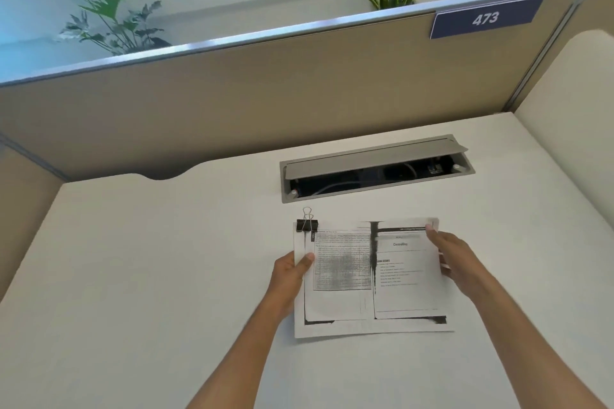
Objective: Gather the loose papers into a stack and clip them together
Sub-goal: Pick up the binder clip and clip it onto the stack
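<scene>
A stack of printed papers (395, 299) lies on the white desk (149, 276), its sheets roughly lined up. A black binder clip (307, 224) with silver handles is clamped on the stack's far left corner. My left hand (290, 272) grips the left edge of the stack, thumb on top of the top sheet. My right hand (455, 259) holds the right edge, with a fingertip on the far right corner and the other fingers around the side.
An open grey cable hatch (377, 168) with wires inside is set into the desk just beyond the papers. Tan partition walls (232, 103) enclose the desk at the back and sides. A blue sign reading 473 (485, 18) hangs on the partition, with plants behind.
</scene>
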### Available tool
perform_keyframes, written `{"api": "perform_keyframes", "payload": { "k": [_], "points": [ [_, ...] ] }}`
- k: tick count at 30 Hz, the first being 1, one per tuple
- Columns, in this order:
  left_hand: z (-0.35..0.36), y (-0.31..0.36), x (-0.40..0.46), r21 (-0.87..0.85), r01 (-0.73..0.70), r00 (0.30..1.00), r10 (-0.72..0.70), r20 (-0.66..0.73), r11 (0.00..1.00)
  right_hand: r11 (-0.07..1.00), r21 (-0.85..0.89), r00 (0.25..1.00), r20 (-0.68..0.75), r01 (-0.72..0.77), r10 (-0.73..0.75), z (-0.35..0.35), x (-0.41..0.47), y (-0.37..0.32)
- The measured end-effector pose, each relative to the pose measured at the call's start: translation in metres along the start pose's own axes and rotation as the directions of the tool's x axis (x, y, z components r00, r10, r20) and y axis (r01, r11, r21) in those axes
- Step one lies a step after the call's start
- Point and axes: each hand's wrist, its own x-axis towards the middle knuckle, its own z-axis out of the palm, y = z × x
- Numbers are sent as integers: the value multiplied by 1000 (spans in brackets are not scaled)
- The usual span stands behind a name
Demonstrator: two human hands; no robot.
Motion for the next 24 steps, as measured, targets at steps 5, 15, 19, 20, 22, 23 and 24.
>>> {"api": "perform_keyframes", "payload": {
  "k": [5,15,19,20,22,23,24],
  "points": [
    [-54,4,-20,-5,-3,998,3,-63,1000,999,26,994,98,41,-44,44,-29,-6],
    [-184,34,-8,72,8,894,26,-448,997,976,-182,988,122,118,-97,193,-41,-34],
    [-233,48,16,122,21,839,49,-542,992,962,-232,989,75,142,-127,251,-23,-49],
    [-242,51,22,130,29,830,49,-555,991,958,-248,989,68,145,-132,263,-19,-53],
    [-256,57,35,138,45,815,43,-578,989,947,-277,987,43,161,-155,282,-9,-59],
    [-262,59,42,132,50,808,38,-588,990,940,-296,985,33,171,-169,291,-4,-62],
    [-266,62,49,130,54,803,34,-595,990,930,-319,983,23,181,-183,298,2,-65]
  ]
}}
